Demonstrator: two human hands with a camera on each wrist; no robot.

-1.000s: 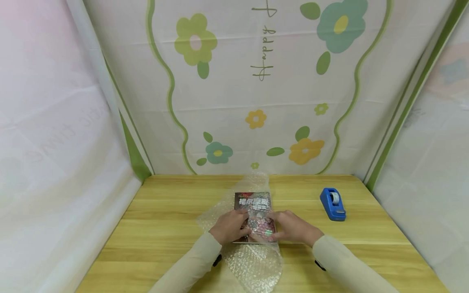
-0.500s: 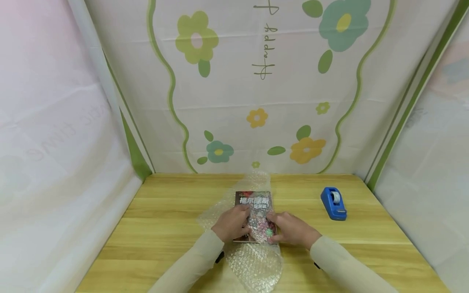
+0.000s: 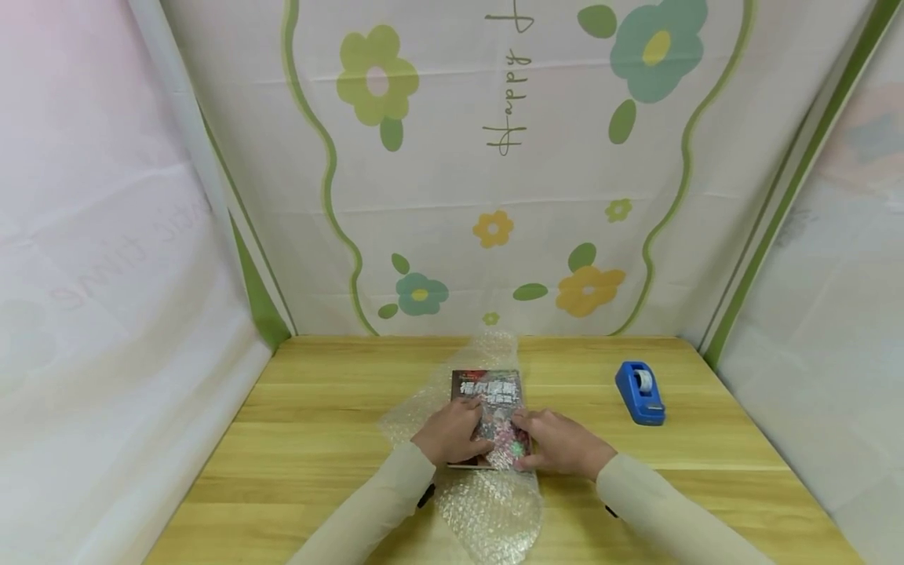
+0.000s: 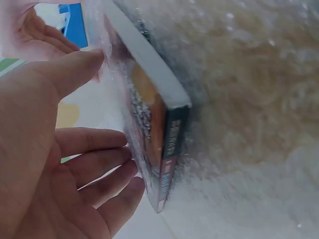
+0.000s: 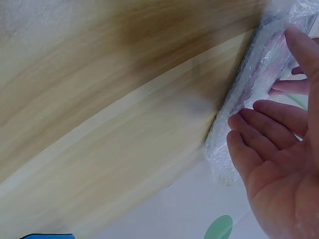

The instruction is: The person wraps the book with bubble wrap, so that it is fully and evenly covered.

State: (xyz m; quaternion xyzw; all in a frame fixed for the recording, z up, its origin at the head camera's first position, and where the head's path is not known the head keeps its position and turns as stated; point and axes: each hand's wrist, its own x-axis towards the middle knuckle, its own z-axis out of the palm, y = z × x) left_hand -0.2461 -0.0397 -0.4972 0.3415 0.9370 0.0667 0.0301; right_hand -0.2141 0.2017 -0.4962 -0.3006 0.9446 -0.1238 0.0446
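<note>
White cloth hangs behind and at both sides of the workspace; the cloth backdrop (image 3: 438, 118) carries green, teal and orange flowers, a wavy green border and the word "Happy" turned on its side. Below it spreads a yellow wood-grain tabletop (image 3: 318, 439). A long piece of clear bubble wrap (image 3: 490, 510) lies down the middle, reaching the table's far edge and flaring out on the person's side, with a loose corner spread to the left. Two pale cream sleeves (image 3: 671, 510) reach in from the near side.

Between the hands lies a Sherlock Holmes book (image 3: 468, 388), face up on the table, its title in large white Chinese characters and its cover seen through a wrinkled layer of wrap. In the left wrist view its dark spine and pale page edge show.

The left hand (image 3: 446, 435) rests over the book's left side, fingers loosely extended onto the cover and thumb apart, pointing in across its lower part. The right hand (image 3: 565, 445) meets the book's right edge, gently bent fingers touching the wrap there and thumb apart near the lower right corner. Neither hand is clamped on anything.

Well apart on the right stands a blue tape dispenser (image 3: 644, 406) holding a whitish tape roll (image 3: 643, 381). Small dark pieces (image 3: 426, 495) show under the wrists.
</note>
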